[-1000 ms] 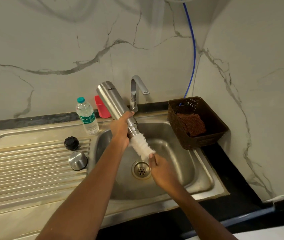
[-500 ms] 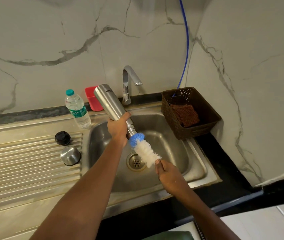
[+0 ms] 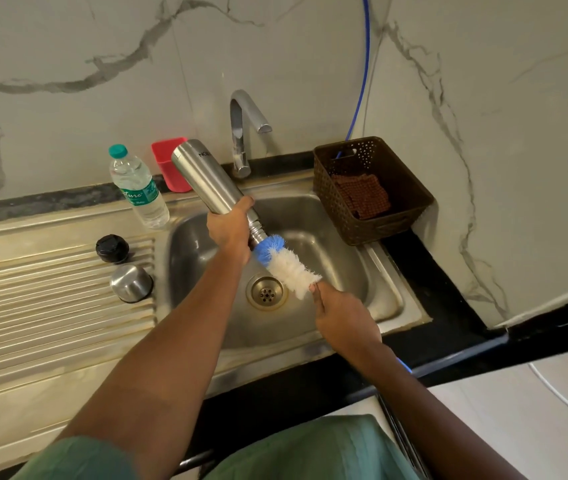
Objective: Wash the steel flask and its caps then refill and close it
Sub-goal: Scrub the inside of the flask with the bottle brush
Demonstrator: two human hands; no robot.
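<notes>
Over the middle of the frame, a steel flask [image 3: 206,181] hangs tilted above the sink [image 3: 379,289], mouth down.
The left hand [image 3: 228,226] wraps the smooth cylinder just above its ribbed neck. The right hand [image 3: 344,317] grips the bottle brush [image 3: 289,268] below its fluffy white bristles, with the blue tuft at the flask's mouth. At left, on the ridged drainboard [image 3: 50,306], sit a black cap [image 3: 112,248] and a domed steel cap [image 3: 131,283]. A perforated brown basket [image 3: 410,188] stands at right.

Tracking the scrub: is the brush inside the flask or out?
Mostly out: white and blue bristles of the brush show outside the flask mouth; its tip, cannot tell.
</notes>
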